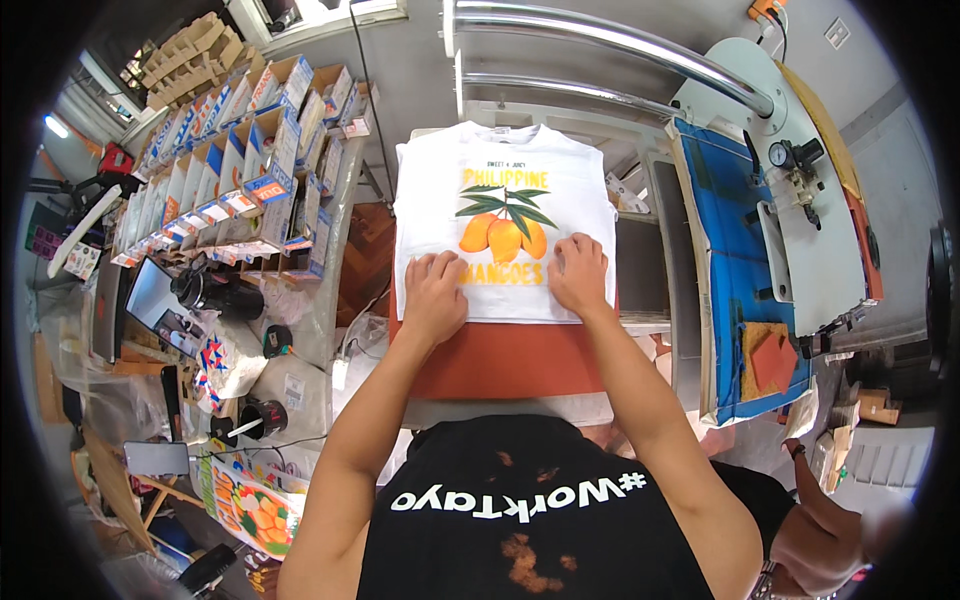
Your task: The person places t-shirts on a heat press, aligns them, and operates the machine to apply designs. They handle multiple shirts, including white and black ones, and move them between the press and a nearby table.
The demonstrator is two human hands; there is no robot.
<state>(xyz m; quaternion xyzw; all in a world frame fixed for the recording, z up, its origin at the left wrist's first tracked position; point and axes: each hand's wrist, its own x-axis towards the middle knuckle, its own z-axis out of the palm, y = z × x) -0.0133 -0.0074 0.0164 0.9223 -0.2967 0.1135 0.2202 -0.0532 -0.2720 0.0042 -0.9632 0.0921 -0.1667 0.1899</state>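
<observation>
A white T-shirt (440, 195) lies flat on an orange-red pad (505, 365), collar at the far end, sleeves out of sight. Its front bears a print of orange mangoes (505, 238) with green leaves and yellow lettering. My left hand (436, 297) rests on the lower left of the shirt, fingers bent and a little apart, tips on the cloth. On the lower right, my right hand (580, 275) touches the cloth the same way, beside the print. Neither hand visibly lifts any fabric. Below the shirt's hem, a strip of pad shows bare.
Cardboard bins (225, 165) full of packets stand at the left, above a black kettle-like vessel (225, 292) and a black mug (262, 418). A press machine (790, 200) with a gauge and a blue board (725, 240) occupy the right. Another person (820, 530) is at lower right.
</observation>
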